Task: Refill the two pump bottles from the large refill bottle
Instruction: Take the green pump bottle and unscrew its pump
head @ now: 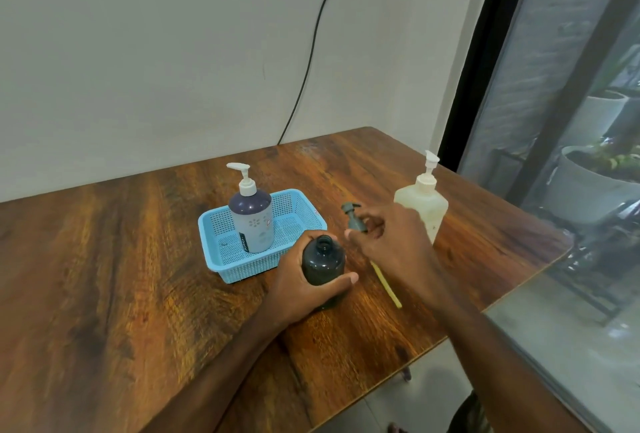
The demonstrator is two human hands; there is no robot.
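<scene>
At the left grip [304,289], the dark bottle [323,266] stands uncapped on the counter [138,277].
Left grip wraps its body; right grip [391,242], just beside, pinches the grey pump head [353,219], tube [386,283] slanting below. Refill bottle [429,200] stands behind the right grip, purple pump bottle [252,225] beyond the left, in a blue basket [221,259].

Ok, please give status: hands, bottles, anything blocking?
Left hand grips dark bottle, neck open. Right hand holds grey pump head, tube out. Refill bottle pump on, behind right hand. Nothing blocking.
</scene>
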